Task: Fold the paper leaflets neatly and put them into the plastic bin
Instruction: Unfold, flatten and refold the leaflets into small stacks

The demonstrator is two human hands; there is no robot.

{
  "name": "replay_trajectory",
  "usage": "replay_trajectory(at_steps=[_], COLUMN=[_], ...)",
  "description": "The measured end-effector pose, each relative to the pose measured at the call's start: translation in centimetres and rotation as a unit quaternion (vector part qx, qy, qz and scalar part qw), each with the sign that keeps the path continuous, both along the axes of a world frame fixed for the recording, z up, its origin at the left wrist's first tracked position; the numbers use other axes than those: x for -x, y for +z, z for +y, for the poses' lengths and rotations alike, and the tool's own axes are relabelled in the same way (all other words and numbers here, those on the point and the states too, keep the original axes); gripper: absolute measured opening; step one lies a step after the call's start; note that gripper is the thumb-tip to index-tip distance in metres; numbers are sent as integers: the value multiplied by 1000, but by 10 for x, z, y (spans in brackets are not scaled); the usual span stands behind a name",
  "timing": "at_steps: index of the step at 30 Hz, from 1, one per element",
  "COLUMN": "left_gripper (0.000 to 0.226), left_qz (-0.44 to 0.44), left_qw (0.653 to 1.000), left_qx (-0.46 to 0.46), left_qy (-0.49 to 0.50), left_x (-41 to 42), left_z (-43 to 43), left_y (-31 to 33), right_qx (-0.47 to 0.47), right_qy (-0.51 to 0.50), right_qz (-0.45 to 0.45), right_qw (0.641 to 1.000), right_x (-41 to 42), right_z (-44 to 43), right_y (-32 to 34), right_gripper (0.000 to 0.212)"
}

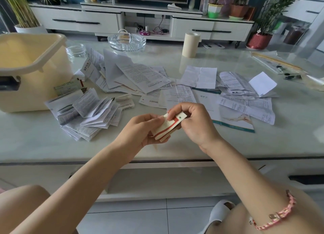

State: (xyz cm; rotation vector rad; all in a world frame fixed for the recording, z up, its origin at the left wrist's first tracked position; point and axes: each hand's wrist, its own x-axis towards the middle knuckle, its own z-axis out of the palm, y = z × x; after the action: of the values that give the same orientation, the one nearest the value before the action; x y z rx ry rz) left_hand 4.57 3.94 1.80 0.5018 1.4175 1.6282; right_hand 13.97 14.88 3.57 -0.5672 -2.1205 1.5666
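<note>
Head view: above the worktop's [175,146] near edge, the left hand [142,128] cradles a folded red-striped leaflet [168,126] while the right hand [192,121] pinches its top, probably to sharpen the crease. Unfolded leaflets [140,75] cover the middle; the plastic bin [35,63] stands at the left edge.

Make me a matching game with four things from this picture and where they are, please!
Things:
1. plastic bin
2. glass ashtray
3. cream roll
4. red-striped leaflet

Places:
A. pinched between the left hand and the right hand
B. open-topped, at the left end of the table
C. see-through, near the table's far edge
D. standing upright behind the spread white sheets

Pairs: 1-B, 2-C, 3-D, 4-A
</note>
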Motion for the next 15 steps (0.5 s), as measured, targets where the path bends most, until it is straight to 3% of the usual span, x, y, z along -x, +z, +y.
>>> replay_trajectory(at_steps=[4,11,15], left_gripper=[14,14,14], left_qz=[92,191,215], left_qw=[995,973,966], left_qx=[28,45,48], left_qy=[41,119,138], left_x=[2,5,8], left_z=[-3,-6,-12], left_y=[-6,-3,-4], right_qx=[-3,121,71], right_qy=[4,22,57], right_qz=[-38,-48,-83], right_qw=[999,991,992], right_x=[4,9,15], right_z=[-1,-6,-7], right_y=[-1,5,4], right_gripper=[45,32,19])
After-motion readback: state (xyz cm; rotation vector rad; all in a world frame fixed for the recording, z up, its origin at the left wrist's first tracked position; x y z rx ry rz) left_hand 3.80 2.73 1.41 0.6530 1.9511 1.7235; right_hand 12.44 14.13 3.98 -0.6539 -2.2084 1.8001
